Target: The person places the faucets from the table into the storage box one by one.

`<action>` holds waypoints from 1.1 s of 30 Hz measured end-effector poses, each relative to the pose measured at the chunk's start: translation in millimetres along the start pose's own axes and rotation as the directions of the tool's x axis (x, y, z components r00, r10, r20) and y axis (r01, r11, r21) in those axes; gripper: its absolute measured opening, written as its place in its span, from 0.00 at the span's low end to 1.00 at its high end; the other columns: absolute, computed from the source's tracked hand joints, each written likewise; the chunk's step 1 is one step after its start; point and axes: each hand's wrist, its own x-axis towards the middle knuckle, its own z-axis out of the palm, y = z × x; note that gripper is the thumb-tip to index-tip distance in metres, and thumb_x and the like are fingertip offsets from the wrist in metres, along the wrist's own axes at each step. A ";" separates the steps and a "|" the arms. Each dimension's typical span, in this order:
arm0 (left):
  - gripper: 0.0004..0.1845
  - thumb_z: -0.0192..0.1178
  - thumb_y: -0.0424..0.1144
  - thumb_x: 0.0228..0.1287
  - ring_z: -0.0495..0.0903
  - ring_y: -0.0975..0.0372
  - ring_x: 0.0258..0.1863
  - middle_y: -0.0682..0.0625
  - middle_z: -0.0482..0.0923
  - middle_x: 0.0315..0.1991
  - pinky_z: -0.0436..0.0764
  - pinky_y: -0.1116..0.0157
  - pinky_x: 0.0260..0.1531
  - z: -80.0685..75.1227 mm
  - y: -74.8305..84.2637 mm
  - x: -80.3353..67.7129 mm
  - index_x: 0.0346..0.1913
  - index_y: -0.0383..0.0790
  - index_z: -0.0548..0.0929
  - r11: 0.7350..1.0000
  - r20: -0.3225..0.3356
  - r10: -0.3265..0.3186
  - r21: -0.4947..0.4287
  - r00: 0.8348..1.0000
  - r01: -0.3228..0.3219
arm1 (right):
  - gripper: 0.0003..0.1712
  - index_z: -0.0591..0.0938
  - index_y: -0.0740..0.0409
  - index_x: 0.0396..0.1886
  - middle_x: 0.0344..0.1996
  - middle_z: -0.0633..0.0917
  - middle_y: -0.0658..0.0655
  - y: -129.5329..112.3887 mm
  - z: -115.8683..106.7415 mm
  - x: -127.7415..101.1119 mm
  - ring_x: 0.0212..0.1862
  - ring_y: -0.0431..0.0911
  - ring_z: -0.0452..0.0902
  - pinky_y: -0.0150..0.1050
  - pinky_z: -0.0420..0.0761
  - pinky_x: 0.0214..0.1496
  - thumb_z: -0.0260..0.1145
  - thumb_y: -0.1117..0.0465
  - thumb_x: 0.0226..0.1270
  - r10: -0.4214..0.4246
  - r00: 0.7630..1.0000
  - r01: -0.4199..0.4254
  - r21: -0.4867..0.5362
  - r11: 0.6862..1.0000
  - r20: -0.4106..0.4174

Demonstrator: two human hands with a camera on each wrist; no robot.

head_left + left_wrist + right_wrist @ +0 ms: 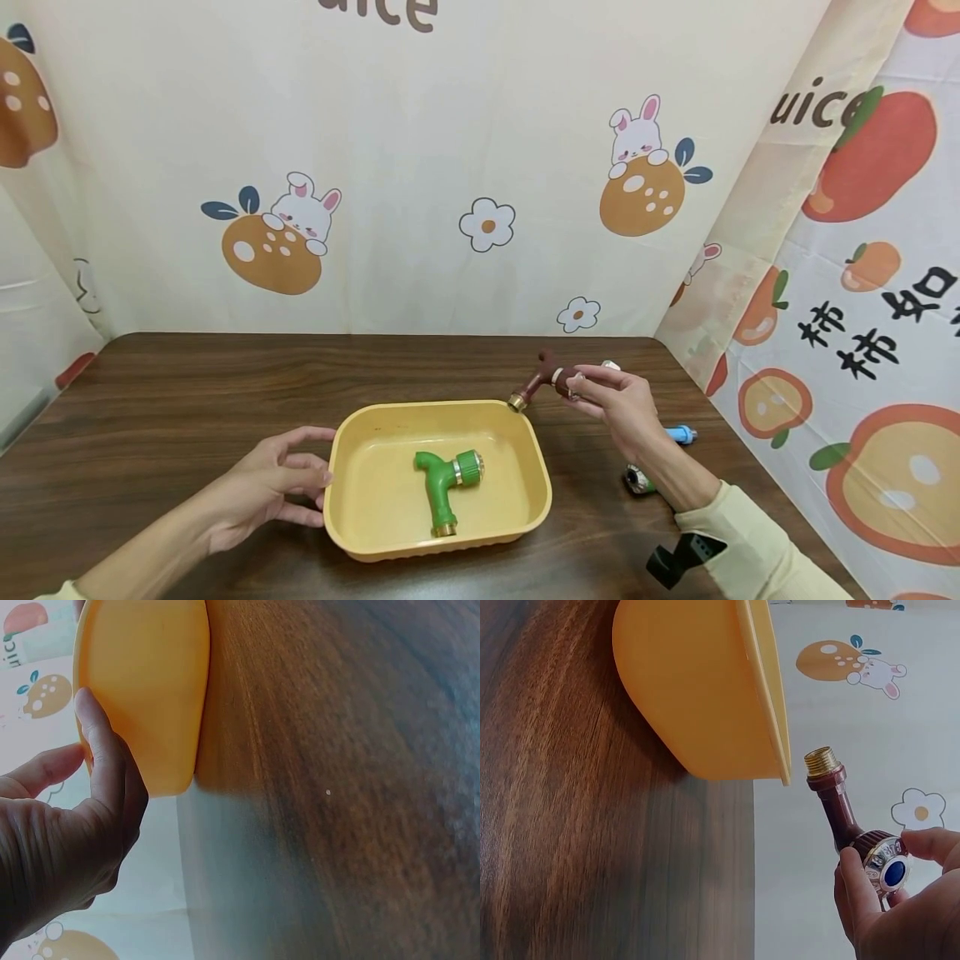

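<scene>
1. Maroon faucet (534,385): glossy bent body, gold-toned threaded end, ridged knob (868,841) with silver face, blue centre.
2. Location: held above the wood-grain table (225,375), toward its far right corner; threaded end near the tray's far right corner, not touching.
3. Right hand (630,408): thumb and fingers clamped on the knob.
4. Left hand (273,483): fingers apart, tips touching the left rim of the yellow tray (375,500).
5. Tray: smooth, plastic-looking, rounded rectangle. Green faucet (439,490) lies inside, ribbed knob.

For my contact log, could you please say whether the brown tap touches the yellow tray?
Apart: the right wrist view shows pale backdrop between the brown tap and the yellow tray.
</scene>
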 end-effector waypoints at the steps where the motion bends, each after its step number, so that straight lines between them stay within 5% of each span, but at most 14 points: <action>1: 0.40 0.59 0.28 0.72 0.83 0.57 0.37 0.47 0.81 0.39 0.91 0.54 0.41 0.0 0.0 -0.1 0.77 0.26 0.46 1.000 0.000 0.000 0.001 1.000 0.000 | 0.21 0.77 0.79 0.60 0.51 0.80 0.62 -0.1 0.4 -0.4 0.44 0.44 0.88 0.42 0.88 0.54 0.66 0.73 0.71 0.000 1.000 0.000 -0.003 1.000 0.002; 33: 0.41 0.59 0.29 0.72 0.84 0.57 0.37 0.48 0.81 0.37 0.91 0.54 0.41 -0.5 0.8 0.2 0.77 0.26 0.45 1.000 0.012 -0.004 -0.006 1.000 0.004 | 0.20 0.78 0.78 0.59 0.43 0.87 0.57 6.1 15.3 -8.4 0.44 0.45 0.89 0.43 0.88 0.54 0.68 0.73 0.70 0.023 0.999 -0.020 -0.068 0.998 0.037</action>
